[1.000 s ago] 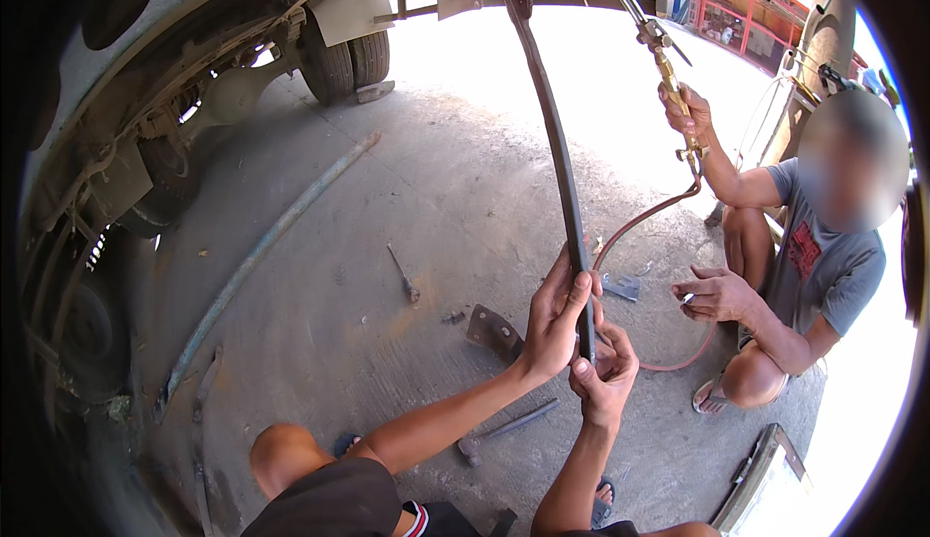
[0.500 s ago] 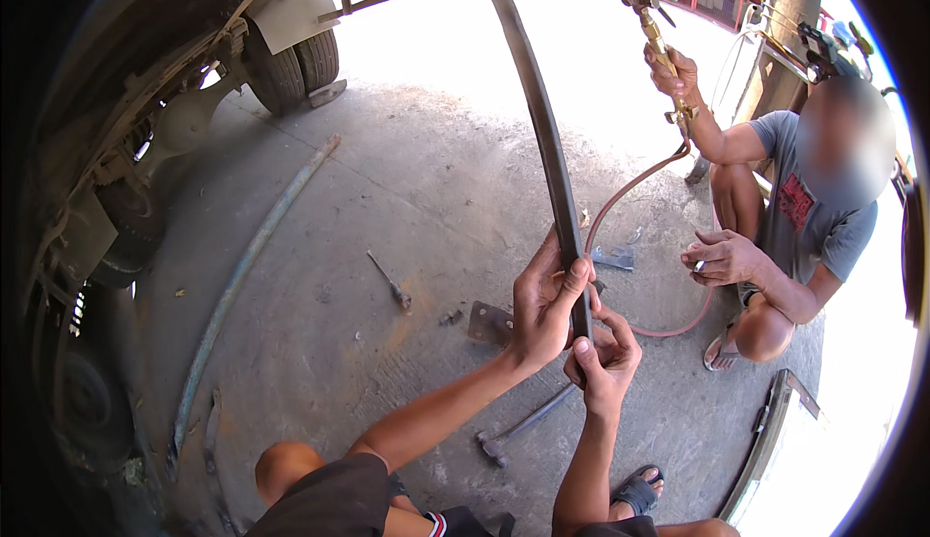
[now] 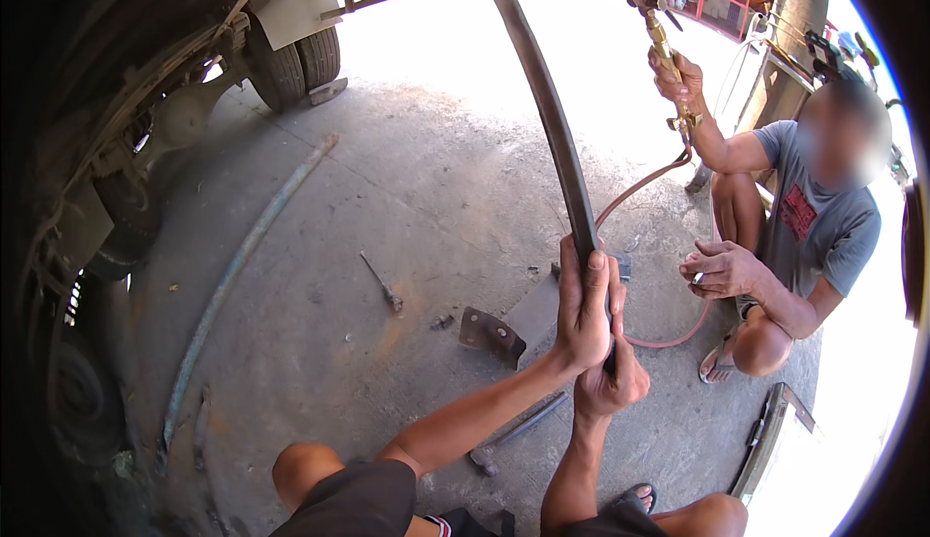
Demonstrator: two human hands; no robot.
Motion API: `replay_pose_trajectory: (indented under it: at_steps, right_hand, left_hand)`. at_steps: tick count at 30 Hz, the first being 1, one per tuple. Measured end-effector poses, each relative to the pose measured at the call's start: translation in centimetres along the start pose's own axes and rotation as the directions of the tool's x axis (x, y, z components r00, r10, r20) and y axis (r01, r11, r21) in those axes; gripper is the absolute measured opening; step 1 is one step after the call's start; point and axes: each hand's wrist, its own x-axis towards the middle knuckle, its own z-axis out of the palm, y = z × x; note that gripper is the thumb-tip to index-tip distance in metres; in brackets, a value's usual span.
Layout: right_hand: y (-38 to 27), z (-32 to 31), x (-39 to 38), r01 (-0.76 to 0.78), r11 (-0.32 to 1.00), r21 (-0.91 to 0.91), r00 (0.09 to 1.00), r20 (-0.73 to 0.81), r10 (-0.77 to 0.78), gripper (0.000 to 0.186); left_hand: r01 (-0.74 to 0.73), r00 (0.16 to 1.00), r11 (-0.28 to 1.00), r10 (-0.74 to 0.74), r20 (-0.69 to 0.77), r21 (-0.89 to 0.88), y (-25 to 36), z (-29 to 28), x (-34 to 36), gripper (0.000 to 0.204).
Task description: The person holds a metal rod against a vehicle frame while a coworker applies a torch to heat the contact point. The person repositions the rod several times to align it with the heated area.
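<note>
A long dark metal bar [image 3: 547,101] slants from the underside of the vehicle at the top down to my hands. My left hand [image 3: 584,319] is closed around it near its lower end. Just below, my right hand [image 3: 612,382] grips the bar's end, its fingers wrapped round. Across from me a person squats at the right, holding a brass cutting torch [image 3: 661,48] upright beside the bar's upper part. A cigarette is between the fingers of that person's other hand [image 3: 722,271]. I cannot make out how the bar's top meets the vehicle.
A hammer [image 3: 518,430] lies on the concrete below my arms, near a bracket with holes [image 3: 491,336]. A thin rod tool [image 3: 381,280] and a long bluish pipe [image 3: 242,271] lie leftward. The torch's reddish hose [image 3: 644,188] loops behind my hands. Truck wheels [image 3: 281,62] stand upper left.
The bar's lower end and both my hands have shifted to the right and slightly down. My fingers now wrap it more fully. The torch stays nearly in place.
</note>
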Motion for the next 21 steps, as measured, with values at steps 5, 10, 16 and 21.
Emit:
replay_pose_trajectory:
  at_steps: [5, 10, 16, 21]
  right_hand:
    - [2.5, -1.1, 1.7, 0.073, 0.997, -0.007, 0.995, 0.066, -0.073, 0.009]
    - [3.3, -1.1, 1.7, 0.071, 0.997, 0.025, 0.995, 0.070, -0.072, 0.011]
    - [9.9, 1.8, 4.4, 0.175, 0.984, 0.036, 0.978, 0.113, -0.178, 0.009]
    - [9.7, 3.9, 2.4, 0.069, 0.992, 0.104, 0.996, 0.045, -0.074, 0.010]
  left_hand:
    - [-0.045, 0.999, 0.994, 0.045, -0.003, -0.098, -2.0, 1.5, 0.9, 0.025]
    - [-0.026, 0.999, 0.994, 0.023, -0.030, -0.104, -1.7, 1.9, 0.8, 0.025]
    - [-0.164, 0.984, 0.986, 0.163, -0.066, -0.019, -7.1, 2.7, 4.5, 0.025]
    - [-0.144, 0.989, 0.986, 0.141, 0.038, 0.087, -7.6, 0.7, 4.3, 0.028]
